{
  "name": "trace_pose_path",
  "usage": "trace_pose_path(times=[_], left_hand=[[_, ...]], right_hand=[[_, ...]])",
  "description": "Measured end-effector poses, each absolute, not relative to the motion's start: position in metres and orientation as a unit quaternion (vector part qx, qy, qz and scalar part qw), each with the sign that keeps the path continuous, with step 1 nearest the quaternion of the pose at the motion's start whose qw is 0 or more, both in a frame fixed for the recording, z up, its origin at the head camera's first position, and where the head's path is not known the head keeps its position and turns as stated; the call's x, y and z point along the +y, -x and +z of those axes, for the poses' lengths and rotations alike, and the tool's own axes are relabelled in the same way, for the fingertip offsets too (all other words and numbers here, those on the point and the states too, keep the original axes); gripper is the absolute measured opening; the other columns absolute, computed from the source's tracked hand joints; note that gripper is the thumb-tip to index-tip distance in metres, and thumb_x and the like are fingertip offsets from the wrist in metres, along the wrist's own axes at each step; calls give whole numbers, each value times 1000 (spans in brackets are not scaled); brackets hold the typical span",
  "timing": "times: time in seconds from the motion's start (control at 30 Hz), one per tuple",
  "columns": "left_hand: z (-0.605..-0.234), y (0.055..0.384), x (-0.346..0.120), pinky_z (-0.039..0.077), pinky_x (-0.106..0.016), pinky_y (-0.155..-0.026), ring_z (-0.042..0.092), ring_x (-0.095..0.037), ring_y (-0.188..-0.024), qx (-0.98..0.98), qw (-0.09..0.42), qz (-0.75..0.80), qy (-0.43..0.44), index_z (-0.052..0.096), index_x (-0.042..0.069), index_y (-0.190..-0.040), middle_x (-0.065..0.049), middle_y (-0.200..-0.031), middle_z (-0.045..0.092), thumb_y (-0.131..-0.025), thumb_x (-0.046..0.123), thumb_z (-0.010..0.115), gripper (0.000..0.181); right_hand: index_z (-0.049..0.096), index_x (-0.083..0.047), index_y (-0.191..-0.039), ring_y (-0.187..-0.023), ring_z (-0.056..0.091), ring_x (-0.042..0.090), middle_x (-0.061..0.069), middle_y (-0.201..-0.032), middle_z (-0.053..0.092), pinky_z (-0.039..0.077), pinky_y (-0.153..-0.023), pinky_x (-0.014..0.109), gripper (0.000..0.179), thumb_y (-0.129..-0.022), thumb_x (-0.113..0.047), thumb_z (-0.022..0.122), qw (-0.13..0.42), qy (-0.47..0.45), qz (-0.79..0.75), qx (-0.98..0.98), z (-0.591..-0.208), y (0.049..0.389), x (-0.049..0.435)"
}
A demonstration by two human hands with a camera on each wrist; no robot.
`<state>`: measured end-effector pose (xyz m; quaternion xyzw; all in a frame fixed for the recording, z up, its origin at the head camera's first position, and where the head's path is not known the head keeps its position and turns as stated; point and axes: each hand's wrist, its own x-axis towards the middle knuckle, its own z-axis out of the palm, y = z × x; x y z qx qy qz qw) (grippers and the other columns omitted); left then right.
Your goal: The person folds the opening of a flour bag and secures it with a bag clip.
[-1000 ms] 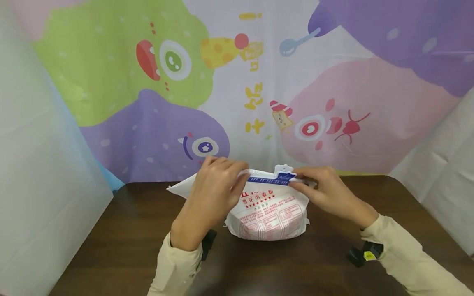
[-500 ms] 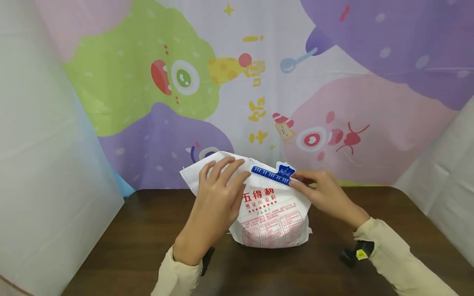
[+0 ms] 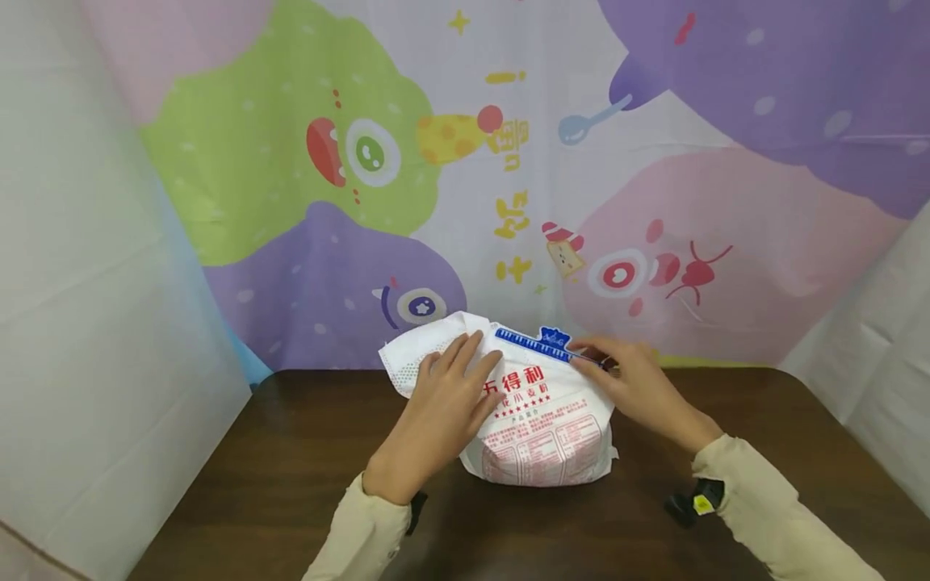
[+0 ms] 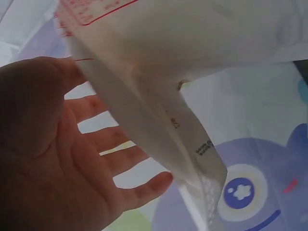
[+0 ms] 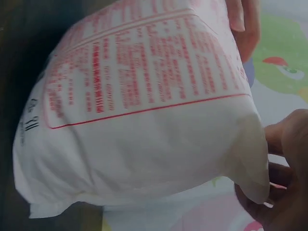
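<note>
A white flour bag (image 3: 541,436) with red print stands on the table. Along its top edge runs a blue bag clip (image 3: 534,343) with a piano-key pattern and a raised tab. My right hand (image 3: 647,387) pinches the clip's right end at the bag's top right corner; in the right wrist view, fingers (image 5: 281,175) lie by that corner, partly behind it. My left hand (image 3: 443,403) rests with spread fingers against the bag's upper left front. In the left wrist view, its fingers (image 4: 120,161) are extended beside the bag's loose flap (image 4: 197,149).
The dark brown table (image 3: 276,484) extends to both sides and in front of the bag. A cartoon-printed curtain (image 3: 479,242) hangs close behind, and pale cloth walls (image 3: 87,266) stand at the sides.
My left hand has let go of the bag's top edge and spread its fingers on the front. The loose left flap has folded down and back; the right hand stays at the clip's end.
</note>
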<state>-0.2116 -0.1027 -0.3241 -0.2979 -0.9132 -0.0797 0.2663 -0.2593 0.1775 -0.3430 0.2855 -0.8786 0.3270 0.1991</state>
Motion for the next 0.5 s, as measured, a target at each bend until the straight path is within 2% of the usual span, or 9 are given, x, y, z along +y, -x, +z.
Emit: trace_pose_path(times=[0.13,0.23,0.37,0.5], left_hand=[[-333,216,-102,40,-61,-97,42,-33,-138,-926,213,-103,293,55,11,-137,-18,-147,48,-102,36,54,42],[-337,216,-103,40,-60,-99,39,-32,-140,-930,199,-115,288,53,13,-139,-17,-150,45,-104,39,49,44],[-338,216,-104,37,-59,-102,36,-35,-141,-923,234,-101,288,54,13,-139,-17,-151,42,-103,43,50,47],[-334,208,-104,36,-58,-104,33,-39,-141,-905,287,-89,302,57,13,-135,-17,-151,42,-101,41,54,44]], right_hand=[[70,-7,-121,-106,63,23,7,-113,71,50,-90,48,26,-98,-17,64,219,-289,293,-885,-352,248,182],[63,-9,-133,-117,54,27,9,-126,64,44,-96,54,35,-99,-19,62,222,-285,261,-895,-358,234,187],[55,-11,-141,-129,43,33,16,-142,49,38,-101,58,46,-97,-20,66,236,-303,228,-895,-359,217,187],[53,-15,-143,-137,35,38,18,-150,41,31,-102,65,51,-94,-21,68,259,-327,196,-888,-354,204,180]])
